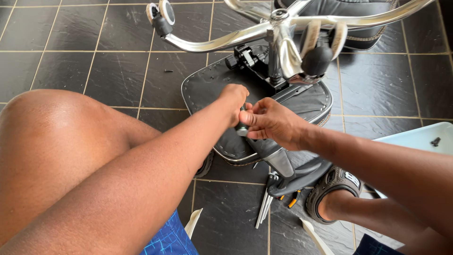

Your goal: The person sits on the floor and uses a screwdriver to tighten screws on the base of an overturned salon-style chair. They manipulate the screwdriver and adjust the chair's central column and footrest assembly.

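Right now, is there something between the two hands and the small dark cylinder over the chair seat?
Nothing visible. The left hand and the right hand both already touch the small dark cylinder, above the upturned black seat. The chrome chair base stands behind them, not between.

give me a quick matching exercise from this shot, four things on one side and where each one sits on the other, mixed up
Things:
1. small black screw
2. caster wheel
3. bundle of hex keys
4. sandal

Places:
A. on the tiles just below the upturned seat
B. alone on the tiles left of the seat
C. on the foot at lower right
D. at the end of a chrome base leg, top of the view

Pairs: 1-B, 2-D, 3-A, 4-C
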